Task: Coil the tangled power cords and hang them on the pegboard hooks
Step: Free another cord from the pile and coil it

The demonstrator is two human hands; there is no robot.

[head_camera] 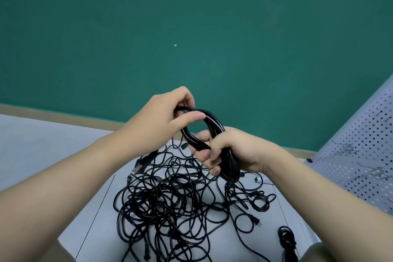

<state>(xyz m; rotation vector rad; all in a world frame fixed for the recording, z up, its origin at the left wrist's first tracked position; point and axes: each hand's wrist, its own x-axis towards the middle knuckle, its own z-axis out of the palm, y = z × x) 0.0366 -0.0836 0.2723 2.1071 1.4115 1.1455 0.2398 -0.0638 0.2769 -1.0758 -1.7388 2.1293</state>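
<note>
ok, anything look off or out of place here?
Only the expected mess: a tangled pile of cords sprawls loose on the grey table. The pegboard hooks at right look bare. The left hand and right hand grip a neat coil. No visible damage.

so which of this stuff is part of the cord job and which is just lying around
Part of the job:
coiled cord, held in left hand and right hand
tangled cords
pegboard
hooks
small coiled bundle

Just there:
table
green wall
</note>
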